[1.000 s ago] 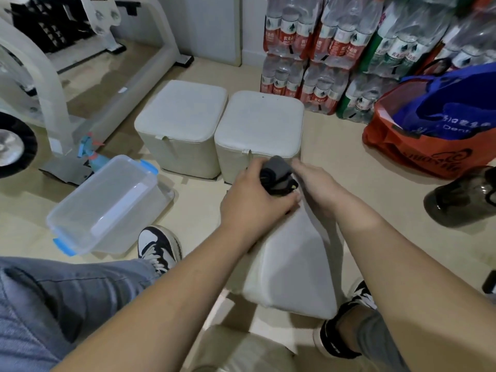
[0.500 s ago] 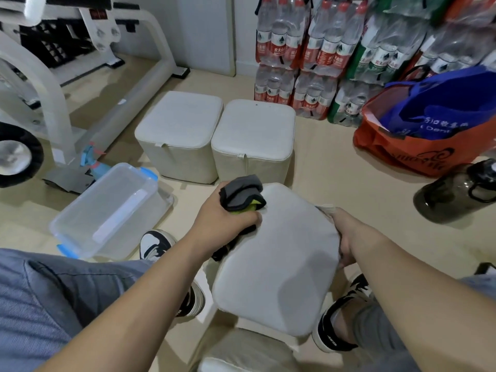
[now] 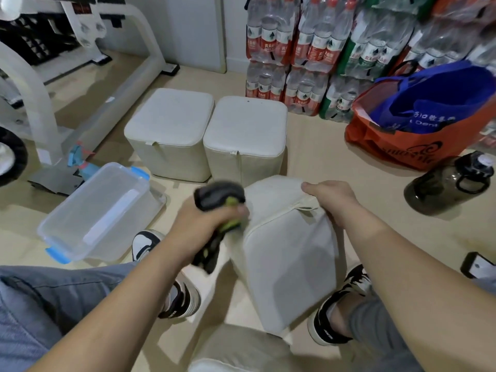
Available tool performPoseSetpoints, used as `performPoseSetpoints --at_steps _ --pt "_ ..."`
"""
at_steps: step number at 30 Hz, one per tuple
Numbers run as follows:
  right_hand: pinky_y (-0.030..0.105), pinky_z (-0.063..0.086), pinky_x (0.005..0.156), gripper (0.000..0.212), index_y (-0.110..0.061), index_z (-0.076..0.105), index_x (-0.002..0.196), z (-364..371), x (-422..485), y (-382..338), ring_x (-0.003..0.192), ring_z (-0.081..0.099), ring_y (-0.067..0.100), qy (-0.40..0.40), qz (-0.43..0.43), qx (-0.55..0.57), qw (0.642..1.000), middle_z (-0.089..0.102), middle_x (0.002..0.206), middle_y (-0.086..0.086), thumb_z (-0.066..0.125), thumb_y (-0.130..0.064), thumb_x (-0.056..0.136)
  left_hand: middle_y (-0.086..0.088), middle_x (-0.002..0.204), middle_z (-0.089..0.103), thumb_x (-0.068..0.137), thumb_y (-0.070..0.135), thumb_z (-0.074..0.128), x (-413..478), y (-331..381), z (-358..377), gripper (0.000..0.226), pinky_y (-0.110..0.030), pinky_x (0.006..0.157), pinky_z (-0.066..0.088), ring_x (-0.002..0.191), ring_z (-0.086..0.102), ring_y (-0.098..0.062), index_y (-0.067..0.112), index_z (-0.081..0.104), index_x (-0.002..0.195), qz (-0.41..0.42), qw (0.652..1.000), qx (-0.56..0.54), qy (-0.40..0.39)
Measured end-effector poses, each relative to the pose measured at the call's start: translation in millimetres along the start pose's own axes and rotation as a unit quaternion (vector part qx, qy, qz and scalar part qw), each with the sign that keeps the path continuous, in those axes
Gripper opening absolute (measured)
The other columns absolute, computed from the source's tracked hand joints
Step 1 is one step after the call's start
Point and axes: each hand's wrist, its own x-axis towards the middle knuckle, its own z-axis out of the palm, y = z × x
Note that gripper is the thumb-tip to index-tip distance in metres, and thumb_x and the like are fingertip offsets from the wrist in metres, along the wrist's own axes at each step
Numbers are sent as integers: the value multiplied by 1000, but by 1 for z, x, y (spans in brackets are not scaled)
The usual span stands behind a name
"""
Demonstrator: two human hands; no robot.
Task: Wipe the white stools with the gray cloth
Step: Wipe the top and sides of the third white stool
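Three white stools on the floor: two upright and side by side, far-left stool [image 3: 169, 122] and far-right stool [image 3: 245, 127]; one tilted stool [image 3: 290, 253] nearer. Left hand [image 3: 206, 224] clenched round one gray cloth [image 3: 218, 196], blurred, against the tilted stool's upper corner. Right hand [image 3: 331, 200] gripping its top edge. One clear box [image 3: 96, 208] at left.

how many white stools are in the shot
4. Two stand side by side near the water bottles: left stool, right stool. The right hand holds a tipped stool. A fourth stool is cut off at the bottom edge.
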Motion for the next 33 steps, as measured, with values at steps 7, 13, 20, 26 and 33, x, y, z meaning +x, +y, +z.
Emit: performPoseSetpoints --at_steps 7,13,20,26,33 --pt "39 55 97 42 -33 77 114 27 -24 -9 109 68 30 -3 -81 -162 983 76 113 -5 63 -56 81 21 97 71 80 73 67 9 -12 56 40 -33 83 55 94 67 -6 47 63 110 8 953 295 -67" --pt "40 56 99 12 -42 75 85 9 -27 9 104 70 21 -24 -98 -143 984 77 98 -17 66 -49 83 0 113 73 92 58 60 48 -89 0 35 -34 81 45 104 66 -27 33 60 116 -109 937 332 -6" --pt "43 46 110 61 -29 75 127 11 -19 21 118 60 27 -5 -79 -108 991 68 120 2 25 -59 107 9 115 75 82 68 69 62 -27 67 49 -33 89 54 106 68 -17 39 65 121 27 974 222 18" --pt "32 44 79 53 -12 65 91 3 -11 37 81 58 21 21 7 84 996 63 87 7 30 -44 115 7 118 74 92 57 61 82 -18 137 44 -39 93 56 111 68 -22 45 56 134 51 951 279 -122" --pt "29 51 95 57 -23 85 98 11 -1 36 100 71 20 -4 -34 52 998 79 102 -4 35 -46 111 -6 119 72 93 54 55 123 -64 56 48 -35 79 43 110 67 -33 39 50 138 -44 894 444 26"
